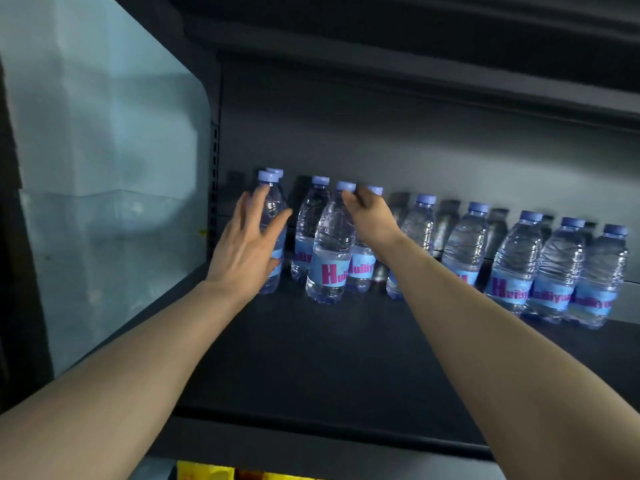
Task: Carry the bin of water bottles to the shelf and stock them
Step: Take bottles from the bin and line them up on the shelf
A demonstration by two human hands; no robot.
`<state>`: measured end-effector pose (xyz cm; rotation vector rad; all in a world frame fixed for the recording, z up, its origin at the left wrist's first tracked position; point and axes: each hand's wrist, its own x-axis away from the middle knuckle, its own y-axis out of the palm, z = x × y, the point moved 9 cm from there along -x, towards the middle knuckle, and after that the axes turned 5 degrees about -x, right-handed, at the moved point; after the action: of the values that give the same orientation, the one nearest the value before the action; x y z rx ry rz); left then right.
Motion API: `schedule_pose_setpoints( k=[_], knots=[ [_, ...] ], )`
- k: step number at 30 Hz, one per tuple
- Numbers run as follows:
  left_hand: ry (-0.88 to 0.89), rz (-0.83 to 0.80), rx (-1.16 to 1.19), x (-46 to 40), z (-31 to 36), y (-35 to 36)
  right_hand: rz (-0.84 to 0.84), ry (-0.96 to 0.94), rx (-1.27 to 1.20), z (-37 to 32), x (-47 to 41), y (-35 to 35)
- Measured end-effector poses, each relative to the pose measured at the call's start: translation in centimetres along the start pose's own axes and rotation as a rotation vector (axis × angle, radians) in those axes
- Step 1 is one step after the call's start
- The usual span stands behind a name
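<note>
Here, both bare arms reach into a dark shelf (311,358) toward a row of clear water bottles with blue caps and blue labels. The left hand (247,247) has its fingers spread and nearly straight, laid against the side of the leftmost bottle (273,216); they are not wrapped round it. Behind that bottle a second blue cap (276,172) peeks out just above the fingertips, the body under it hidden. The right hand (370,211) is curled at the neck of the front bottle (330,251), fingertips just under its cap; the hand covers the neck, so how many fingers pinch it cannot be told. Just behind the right knuckles another cap (375,190) shows, and its bottle is mostly covered by the hand and wrist. Between the two hands stands one more bottle (310,223), apart from both sets of fingers.

Beyond the right forearm five more bottles (516,261) run off to the right, the nearest of them crossed by the arm. That makes ten caps counted in all. Dark bottle shapes between them on the back wall are hard to make out and may be reflections or shadows.

To the left of the left fingers is a pale translucent side panel (104,168). Below the shelf edge, a strip of something yellow (207,471) is cut off by the frame and cannot be identified.
</note>
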<state>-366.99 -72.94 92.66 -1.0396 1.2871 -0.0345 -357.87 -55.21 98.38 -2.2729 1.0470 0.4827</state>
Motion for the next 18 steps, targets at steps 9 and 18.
schedule_pose_setpoints(
  k=[9, 18],
  knots=[
    [-0.083, -0.083, 0.177, 0.8, -0.5, 0.2, -0.026, -0.016, 0.173, 0.2, 2.3, 1.9],
    [-0.113, -0.192, 0.178, 0.8, -0.6, 0.9, -0.082, 0.210, 0.167, 3.5, 4.9, 2.3]
  ],
)
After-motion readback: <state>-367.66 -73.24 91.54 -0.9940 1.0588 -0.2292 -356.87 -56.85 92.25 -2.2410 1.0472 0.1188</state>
